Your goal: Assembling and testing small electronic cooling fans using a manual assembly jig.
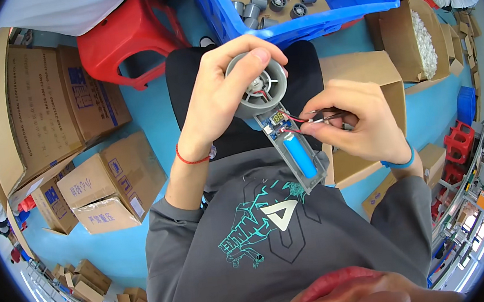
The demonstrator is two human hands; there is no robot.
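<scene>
My left hand (221,89) is closed round the round grey housing of a small handheld fan (278,92), thumb over its rim. The fan's open handle runs down from it in front of my chest. In the handle sit a small circuit board (273,127) with a digit display and a blue cylindrical battery (299,156). Beside the board, my right hand (364,119) pinches what looks like thin metal tweezers (327,116). Red and black wires (292,118) run from the board to its fingertips. Whether the tweezers or the fingers grip the wires is unclear.
Ahead stands a blue bin (334,20) with several grey fan housings (279,2) on cardboard. A red stool (120,40) is at the far left. Cardboard boxes (102,185) stand at left, and an open carton (362,72) is by my right hand.
</scene>
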